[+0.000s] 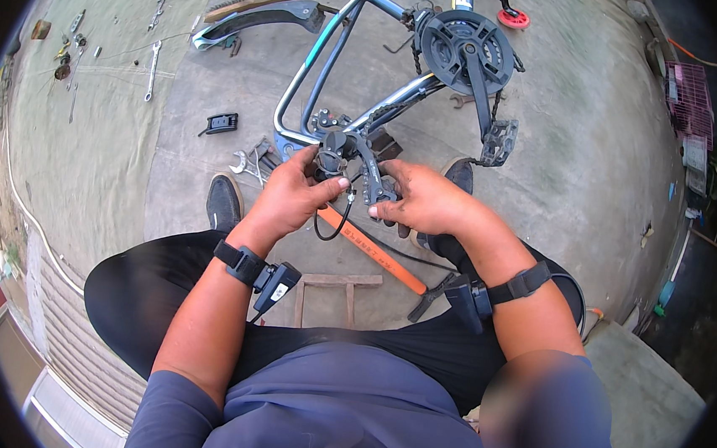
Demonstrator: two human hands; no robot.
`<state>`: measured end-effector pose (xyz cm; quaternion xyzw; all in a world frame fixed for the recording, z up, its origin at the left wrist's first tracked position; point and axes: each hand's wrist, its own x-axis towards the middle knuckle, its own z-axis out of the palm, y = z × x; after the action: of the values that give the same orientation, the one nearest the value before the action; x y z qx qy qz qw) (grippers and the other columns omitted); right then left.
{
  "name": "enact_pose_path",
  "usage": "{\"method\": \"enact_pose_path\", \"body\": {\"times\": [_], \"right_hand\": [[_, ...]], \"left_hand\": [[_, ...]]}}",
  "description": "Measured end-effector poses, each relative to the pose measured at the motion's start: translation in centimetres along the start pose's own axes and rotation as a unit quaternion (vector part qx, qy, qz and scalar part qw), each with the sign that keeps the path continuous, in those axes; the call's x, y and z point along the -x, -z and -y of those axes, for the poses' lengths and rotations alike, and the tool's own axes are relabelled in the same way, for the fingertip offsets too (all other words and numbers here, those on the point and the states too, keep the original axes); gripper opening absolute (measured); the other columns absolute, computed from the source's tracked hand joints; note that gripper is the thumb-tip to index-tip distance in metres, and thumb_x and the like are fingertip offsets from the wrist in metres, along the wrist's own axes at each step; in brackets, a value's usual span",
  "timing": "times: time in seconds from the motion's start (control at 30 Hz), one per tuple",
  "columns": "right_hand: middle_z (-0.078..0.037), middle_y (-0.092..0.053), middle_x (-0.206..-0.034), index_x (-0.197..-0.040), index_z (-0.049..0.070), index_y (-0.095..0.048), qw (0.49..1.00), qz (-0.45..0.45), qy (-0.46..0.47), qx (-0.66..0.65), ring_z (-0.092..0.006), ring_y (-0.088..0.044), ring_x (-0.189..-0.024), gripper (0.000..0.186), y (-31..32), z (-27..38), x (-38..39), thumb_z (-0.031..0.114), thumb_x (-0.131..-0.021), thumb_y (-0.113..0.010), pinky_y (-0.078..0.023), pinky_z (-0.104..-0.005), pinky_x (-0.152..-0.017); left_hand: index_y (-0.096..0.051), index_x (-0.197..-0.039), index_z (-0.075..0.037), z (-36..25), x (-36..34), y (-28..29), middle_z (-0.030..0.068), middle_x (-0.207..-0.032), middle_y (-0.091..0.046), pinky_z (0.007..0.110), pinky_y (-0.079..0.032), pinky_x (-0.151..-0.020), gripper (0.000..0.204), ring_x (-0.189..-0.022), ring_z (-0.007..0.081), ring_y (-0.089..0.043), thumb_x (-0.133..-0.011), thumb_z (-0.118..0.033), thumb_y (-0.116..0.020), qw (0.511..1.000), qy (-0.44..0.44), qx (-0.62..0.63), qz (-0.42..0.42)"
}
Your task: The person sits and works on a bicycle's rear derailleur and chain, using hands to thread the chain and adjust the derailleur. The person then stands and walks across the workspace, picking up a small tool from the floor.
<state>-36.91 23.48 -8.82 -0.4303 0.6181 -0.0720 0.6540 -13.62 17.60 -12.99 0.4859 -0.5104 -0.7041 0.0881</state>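
A bicycle's rear derailleur (333, 151) hangs at the rear end of the blue and silver bicycle frame (311, 62). My left hand (300, 196) is closed on its body, with the thumb beside a looped black cable (347, 215). My right hand (424, 199) pinches the lower end of the derailleur's cage (371, 177) between thumb and fingers; some of those fingers are hidden behind it. The chain (397, 109) runs from the derailleur up toward the crankset (466, 51), which carries a black pedal (500, 141).
An orange-handled tool (377, 252) lies below my hands, near a wooden stand (341, 282). Wrenches (152, 70), a folding multi-tool (220, 123) and a mudguard (260, 25) lie on the floor to the left. A pink wire crate (690, 103) stands at far right.
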Motion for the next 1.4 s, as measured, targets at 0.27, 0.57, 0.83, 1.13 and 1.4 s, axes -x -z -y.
{"method": "enact_pose_path", "body": {"times": [0.27, 0.57, 0.83, 1.13, 1.4], "right_hand": [[-0.025, -0.07, -0.108, -0.12, -0.002, -0.056, 0.996, -0.04, 0.012, 0.077, -0.0399, -0.069, -0.104, 0.058, -1.6, -2.5, -1.6, 0.032, -0.083, -0.084, -0.054, -0.0446, -0.088], [-0.022, -0.072, -0.1, -0.12, -0.004, -0.063, 0.99, -0.104, 0.038, 0.09, -0.0295, -0.071, -0.092, 0.045, -0.7, -3.1, -1.9, 0.024, -0.087, -0.076, -0.056, -0.0389, -0.083], [-0.008, -0.071, -0.101, -0.123, 0.002, -0.065, 0.975, -0.059, -0.017, -0.215, -0.0147, -0.069, -0.085, 0.047, 0.4, -0.4, -0.6, 0.037, -0.095, -0.076, -0.056, -0.0277, -0.07], [-0.007, -0.072, -0.106, -0.121, 0.001, -0.064, 0.944, -0.057, 0.017, -0.323, -0.0158, -0.07, -0.092, 0.04, -0.1, -1.8, -1.0, 0.025, -0.093, -0.078, -0.057, -0.0316, -0.08], [-0.007, -0.071, -0.11, -0.124, 0.002, -0.064, 0.941, -0.041, -0.001, -0.336, -0.0169, -0.07, -0.099, 0.038, 0.8, -1.2, -0.4, 0.013, -0.09, -0.074, -0.058, -0.0335, -0.085]], "left_hand": [[-0.045, -0.145, 0.009, 1.7, -0.3, -1.3, 0.0122, -0.116, -0.067, 0.027, -0.057, -0.085, 0.069, -0.098, 0.0123, -0.067, -0.089, -0.007, -0.082, 0.998, -0.041, 0.009, -0.048], [-0.052, -0.141, 0.005, 2.8, 0.7, -3.1, 0.0149, -0.118, -0.068, 0.032, -0.056, -0.089, 0.073, -0.1, 0.0222, -0.068, -0.078, -0.007, -0.087, 0.956, -0.206, -0.171, -0.122], [-0.054, -0.128, -0.002, 1.6, 2.0, -4.2, 0.0192, -0.112, -0.065, 0.042, -0.055, -0.086, 0.065, -0.101, 0.0338, -0.067, -0.073, -0.009, -0.088, 0.946, -0.208, -0.222, -0.111], [-0.053, -0.129, -0.001, 0.6, 2.1, -4.3, 0.0191, -0.112, -0.061, 0.045, -0.053, -0.084, 0.067, -0.099, 0.039, -0.065, -0.072, -0.008, -0.087, 0.905, -0.3, -0.28, -0.107], [-0.053, -0.129, -0.002, 0.7, 2.2, -4.1, 0.0172, -0.109, -0.061, 0.043, -0.053, -0.083, 0.071, -0.097, 0.0356, -0.065, -0.069, -0.01, -0.091, 0.911, -0.301, -0.264, -0.102]]}}
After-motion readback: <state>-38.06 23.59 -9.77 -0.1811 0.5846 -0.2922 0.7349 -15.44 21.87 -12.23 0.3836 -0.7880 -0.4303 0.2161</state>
